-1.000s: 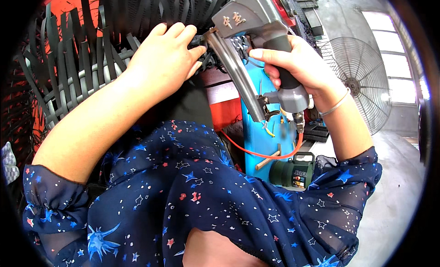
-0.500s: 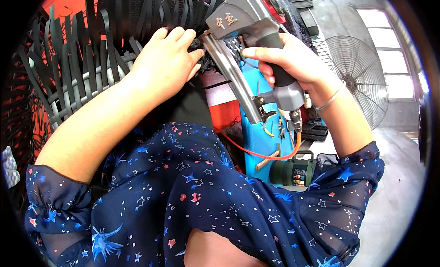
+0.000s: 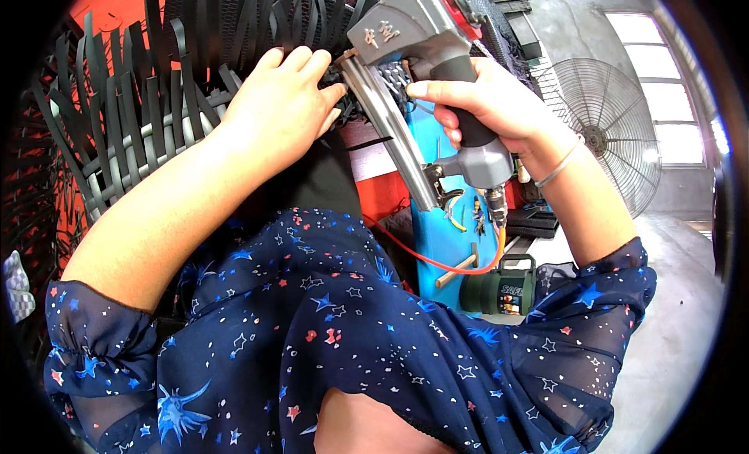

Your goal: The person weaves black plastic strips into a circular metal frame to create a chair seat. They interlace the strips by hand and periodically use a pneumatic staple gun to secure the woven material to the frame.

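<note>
My right hand [image 3: 511,103] is wrapped round the black grip of a grey metal air staple gun [image 3: 402,25]. Its long silver magazine [image 3: 390,130] slants down toward my lap, and an orange air hose [image 3: 460,268] curves away from the handle end. The gun's nose meets dark woven work close to my left fingers, but the exact contact is hidden. My left hand [image 3: 285,103] curls over the black plastic strips [image 3: 183,87] woven on a grey tubular frame [image 3: 125,154]; its fingertips are mostly hidden. One thin black strip end [image 3: 367,143] sticks out beneath the magazine.
On the right, a blue surface [image 3: 437,239] carries pliers [image 3: 456,212] and a wooden-handled tool [image 3: 456,272]. Beside it is a dark green cylindrical container [image 3: 499,290]. A large floor fan [image 3: 601,138] stands farther right. Red material [image 3: 101,9] shows behind the strips.
The staple gun and my right hand have shifted very slightly up and left. My left hand stays in place on the strips.
</note>
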`<action>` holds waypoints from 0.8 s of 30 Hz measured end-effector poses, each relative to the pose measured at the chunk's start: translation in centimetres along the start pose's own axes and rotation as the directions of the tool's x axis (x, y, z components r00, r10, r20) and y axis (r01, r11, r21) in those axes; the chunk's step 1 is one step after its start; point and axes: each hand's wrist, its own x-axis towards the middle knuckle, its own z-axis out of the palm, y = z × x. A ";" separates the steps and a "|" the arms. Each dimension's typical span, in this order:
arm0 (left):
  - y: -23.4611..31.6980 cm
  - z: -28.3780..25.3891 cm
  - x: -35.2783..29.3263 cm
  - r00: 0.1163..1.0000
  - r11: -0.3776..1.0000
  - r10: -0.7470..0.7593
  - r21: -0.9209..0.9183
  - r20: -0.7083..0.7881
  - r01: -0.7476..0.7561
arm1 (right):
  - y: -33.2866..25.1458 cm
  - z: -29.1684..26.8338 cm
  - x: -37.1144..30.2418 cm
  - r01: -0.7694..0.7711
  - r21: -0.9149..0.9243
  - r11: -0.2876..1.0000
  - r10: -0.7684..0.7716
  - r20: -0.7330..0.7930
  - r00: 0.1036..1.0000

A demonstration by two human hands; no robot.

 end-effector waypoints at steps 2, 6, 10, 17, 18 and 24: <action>-0.1 0.1 -0.1 1.000 1.000 0.000 -0.001 -0.007 0.000 | -0.2 0.2 0.0 -0.031 -0.037 0.999 0.030 -0.009 0.999; -0.3 0.2 -0.5 1.000 1.000 -0.006 -0.005 -0.013 0.005 | 0.0 0.5 0.3 -0.013 -0.038 0.999 0.013 0.007 1.000; -0.6 0.3 -0.6 1.000 1.000 -0.003 -0.008 -0.001 0.003 | 0.5 0.5 0.4 0.003 -0.035 0.999 -0.002 0.009 1.000; -1.4 0.2 -0.7 1.000 1.000 0.003 -0.030 -0.030 -0.003 | 3.5 0.9 -2.4 0.090 0.183 0.979 -0.061 -0.163 0.985; -1.4 0.1 -1.1 0.999 1.000 -0.004 -0.028 -0.048 0.002 | 4.4 1.3 -3.8 0.126 0.264 0.956 -0.072 -0.206 0.976; -2.1 -1.3 -2.2 0.997 0.999 -0.041 -0.035 -0.062 0.039 | 13.7 0.5 -11.8 0.255 0.627 0.736 0.066 -0.442 0.894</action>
